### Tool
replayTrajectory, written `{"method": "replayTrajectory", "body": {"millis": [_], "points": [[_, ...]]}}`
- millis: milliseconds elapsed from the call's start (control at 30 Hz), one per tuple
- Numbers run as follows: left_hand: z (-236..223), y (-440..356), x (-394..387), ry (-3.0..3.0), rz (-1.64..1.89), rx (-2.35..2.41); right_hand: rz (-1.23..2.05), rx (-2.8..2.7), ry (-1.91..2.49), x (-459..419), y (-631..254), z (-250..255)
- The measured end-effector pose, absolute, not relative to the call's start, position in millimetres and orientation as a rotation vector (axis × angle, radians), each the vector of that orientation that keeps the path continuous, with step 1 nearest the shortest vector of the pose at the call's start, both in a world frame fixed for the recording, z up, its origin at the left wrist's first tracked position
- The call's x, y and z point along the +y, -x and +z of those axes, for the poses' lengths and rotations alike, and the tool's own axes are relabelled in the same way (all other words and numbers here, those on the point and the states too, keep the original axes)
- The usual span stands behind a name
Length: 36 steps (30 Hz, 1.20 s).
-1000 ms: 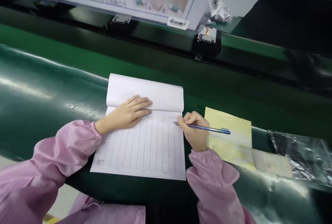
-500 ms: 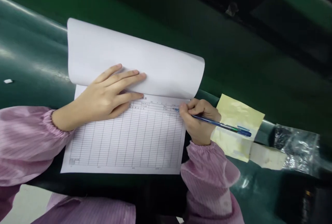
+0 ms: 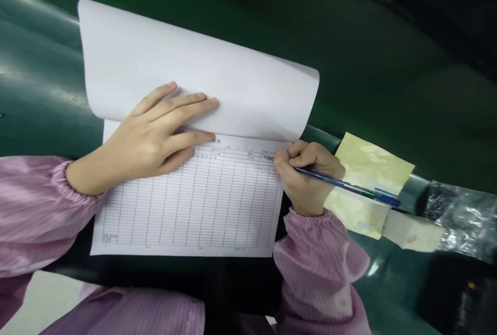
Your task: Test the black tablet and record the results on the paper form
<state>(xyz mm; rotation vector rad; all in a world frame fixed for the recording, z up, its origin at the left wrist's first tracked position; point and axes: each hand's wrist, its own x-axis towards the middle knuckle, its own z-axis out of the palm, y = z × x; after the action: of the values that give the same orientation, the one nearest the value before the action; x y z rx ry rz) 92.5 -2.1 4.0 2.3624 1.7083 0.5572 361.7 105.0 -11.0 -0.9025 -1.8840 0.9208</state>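
Observation:
A white pad of ruled forms (image 3: 194,205) lies on the dark green belt (image 3: 368,81), its upper sheets (image 3: 194,66) folded back toward the far side. My left hand (image 3: 155,135) rests flat on the pad with fingers stretched out, pressing down the folded sheets at the crease. My right hand (image 3: 305,177) is closed round a blue pen (image 3: 341,184). The pen tip touches the header line at the form's top right corner. Both arms are in pink striped sleeves.
A pale yellow sheet (image 3: 368,169) lies just right of my right hand, with a cream label (image 3: 411,229) beside it. A crinkled silvery plastic bag (image 3: 462,218) sits at the right edge. A dark rail (image 3: 427,19) runs along the far side of the belt.
The view has closed in and tipped down onto the pad; the board at the back is out of sight. My right hand has moved the pen up to the header line. My left hand stays put.

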Motion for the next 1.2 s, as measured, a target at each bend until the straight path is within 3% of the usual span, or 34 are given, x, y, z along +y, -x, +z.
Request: {"method": "replayTrajectory", "body": {"millis": [167,500,900,1200], "points": [[5.5,-94.8,-0.1,-2.178,0.537,1.730,0.949,-1.882,0.907,104.0,-363.0,-11.6],[7.0,-90.7,-3.1,-2.616,0.591,1.618,0.929,-1.856,0.927,104.6,-361.6,-9.7],[3.0,-93.2,-2.2,-2.260,0.582,1.756,0.974,-1.846,0.954,104.6,-365.8,-9.1],[2.0,-93.4,-3.5,-2.323,0.632,1.701,1.033,-1.786,0.932,100.1,-332.6,1.4]]}}
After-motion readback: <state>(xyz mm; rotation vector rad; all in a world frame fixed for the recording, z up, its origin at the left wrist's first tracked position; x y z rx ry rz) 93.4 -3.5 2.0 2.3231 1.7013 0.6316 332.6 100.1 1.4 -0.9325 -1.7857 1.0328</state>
